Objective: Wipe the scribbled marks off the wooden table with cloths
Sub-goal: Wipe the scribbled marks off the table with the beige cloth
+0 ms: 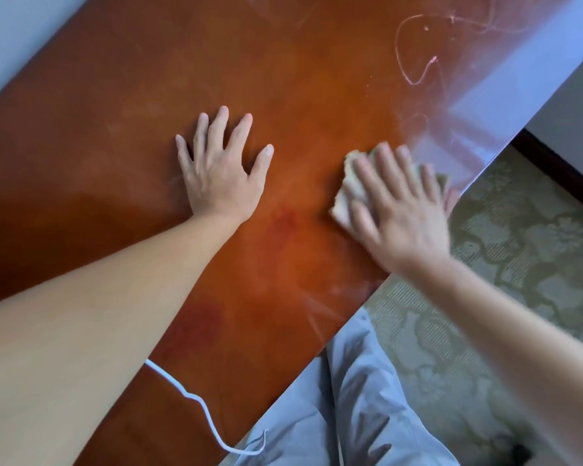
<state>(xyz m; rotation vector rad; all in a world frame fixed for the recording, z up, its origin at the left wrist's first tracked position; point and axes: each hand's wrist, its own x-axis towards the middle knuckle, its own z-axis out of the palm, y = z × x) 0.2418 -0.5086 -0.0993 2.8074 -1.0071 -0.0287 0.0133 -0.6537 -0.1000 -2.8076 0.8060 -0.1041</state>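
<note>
A person's left hand (221, 166) lies flat on the wooden table (115, 112) at centre frame, fingers straight and spread apart, holding nothing and apparently bracing the body. A white cord (196, 401) trails over the table edge at lower centre, above grey trousers (344, 408). To the right, the right hand (401, 210) presses a pale cloth (350, 186) against the wood near the table's right-hand edge, fingers straight and slightly parted on top of it; the hand is blurred, which suggests a wiping stroke in progress. The wood around the cloth shows only faint haze. At upper right, pale pink scribbled marks (414, 48) loop across the surface, well apart from the cloth and untouched. The next move likely calls for sliding the cloth up and rightward onto those loops with firm pressure. Patterned carpet (535, 264) fills the right side.
</note>
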